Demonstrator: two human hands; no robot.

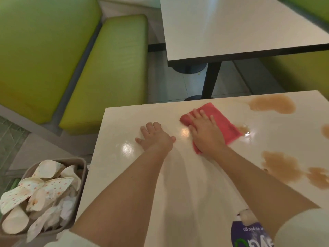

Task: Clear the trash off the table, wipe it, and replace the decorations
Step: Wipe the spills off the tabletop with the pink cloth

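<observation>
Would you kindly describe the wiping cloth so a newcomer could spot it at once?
Find the cream table nearest the camera, stained with brown spills. Near its far edge, the right hand presses flat on the cloth. It is the only red thing there.

Right hand (pixel 206 134) flat on a red cloth (pixel 217 122) on the white counter (pixel 187 184), left hand (pixel 154 137) pressing flat beside it. Brown spills (pixel 272 104) off to the right, bin of trash (pixel 35 196) at left.

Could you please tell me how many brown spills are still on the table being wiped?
4: one at the far right corner, a small one beside the cloth, one at the right edge, one large patch near right. More may lie out of frame.
</observation>
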